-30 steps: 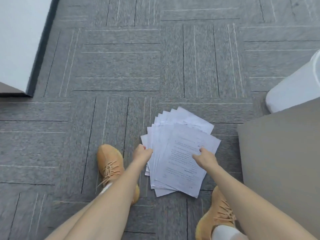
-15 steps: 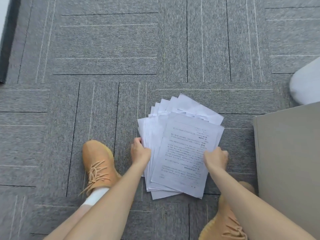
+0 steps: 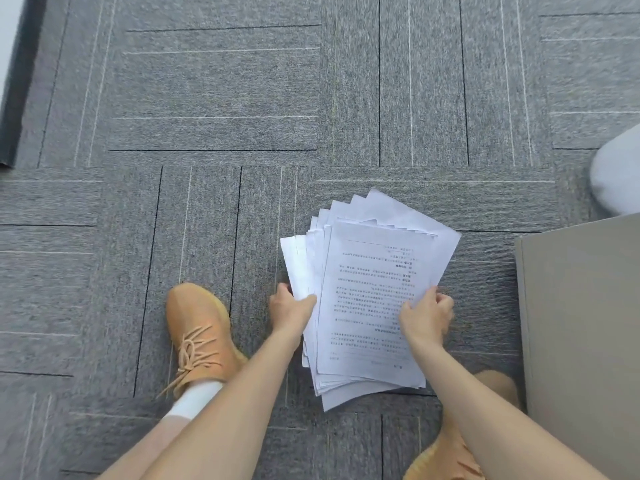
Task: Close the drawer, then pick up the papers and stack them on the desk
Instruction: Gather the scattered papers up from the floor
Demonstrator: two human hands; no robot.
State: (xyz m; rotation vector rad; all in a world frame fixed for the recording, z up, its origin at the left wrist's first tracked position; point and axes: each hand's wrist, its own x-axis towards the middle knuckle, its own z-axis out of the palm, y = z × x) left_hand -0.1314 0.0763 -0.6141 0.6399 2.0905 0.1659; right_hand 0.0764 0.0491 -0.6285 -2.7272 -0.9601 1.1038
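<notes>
Grey carpet floor (image 3: 221,98) fills the view. Grey cabinet (image 3: 581,323) at right edge, white rounded object (image 3: 620,174) just beyond it, partly cut off. Dark baseboard (image 3: 20,81) at upper left. Fanned pile of papers (image 3: 370,289) lies on the floor between the feet, printed sheet on top, near the cabinet but apart from it. Left hand (image 3: 289,311) pinches the pile's left edge, thumb on top of the sheets, fingers (image 3: 282,292) curled at the edge, clamped on paper. Right hand (image 3: 426,317) grips the right edge, thumb pressed on the top sheet, fingers (image 3: 445,301) folded around the margin. Tan left shoe (image 3: 197,330) just left of the left hand; right shoe (image 3: 450,448) mostly hidden by the right forearm.
</notes>
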